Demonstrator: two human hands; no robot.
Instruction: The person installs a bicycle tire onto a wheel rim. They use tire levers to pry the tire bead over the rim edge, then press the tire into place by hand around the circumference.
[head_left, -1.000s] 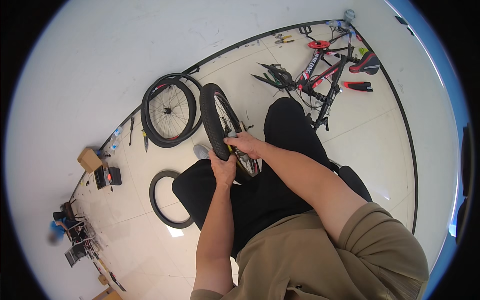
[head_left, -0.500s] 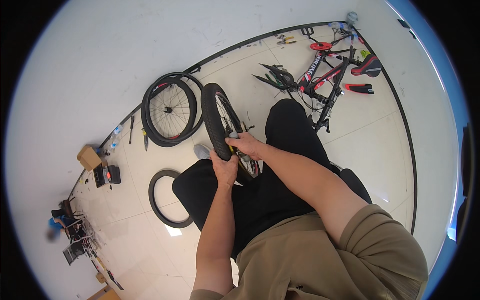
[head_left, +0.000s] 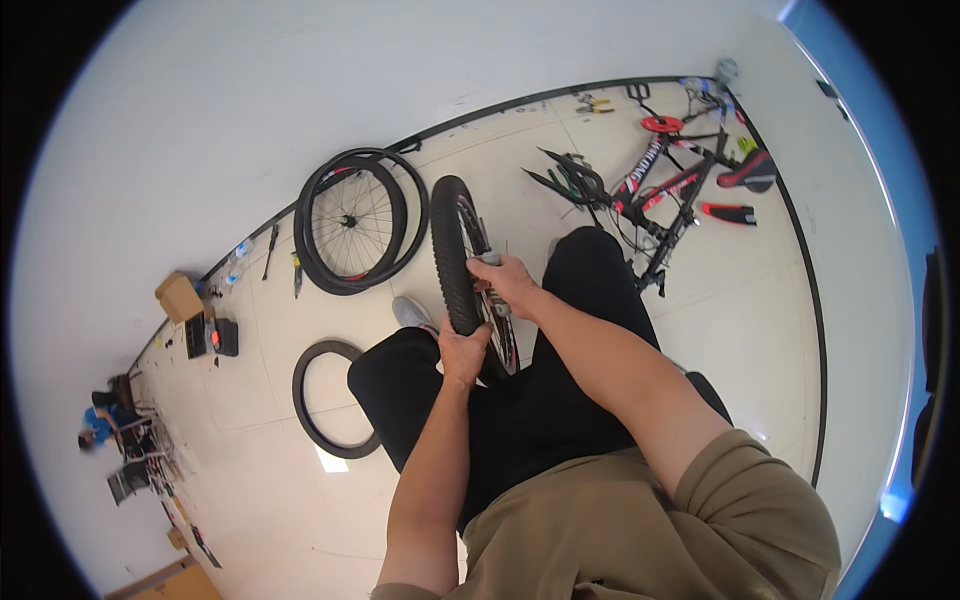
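Observation:
A bicycle wheel with a black knobbly tyre [head_left: 452,250] stands upright between my knees, seen nearly edge-on. My left hand [head_left: 465,355] is closed round the tyre and rim at the near end. On the wheel's right side, my right hand [head_left: 508,283] is closed on a short grey cylindrical object [head_left: 490,259] held against the spokes. Its kind cannot be made out, and my fingers cover much of it. Part of the hub and spokes is hidden behind my right hand.
Another spoked wheel [head_left: 397,222] lies with loose black tyres by the wall. A bare tyre [head_left: 303,420] rests left of my knee. A bicycle frame [head_left: 655,185] lies far right. Tools, an open cardboard box [head_left: 178,297] and a seated person [head_left: 98,425] are along the left.
The wheel has turned more edge-on and its top leans less to the left. Both hands keep their hold. The whole view has shifted slightly.

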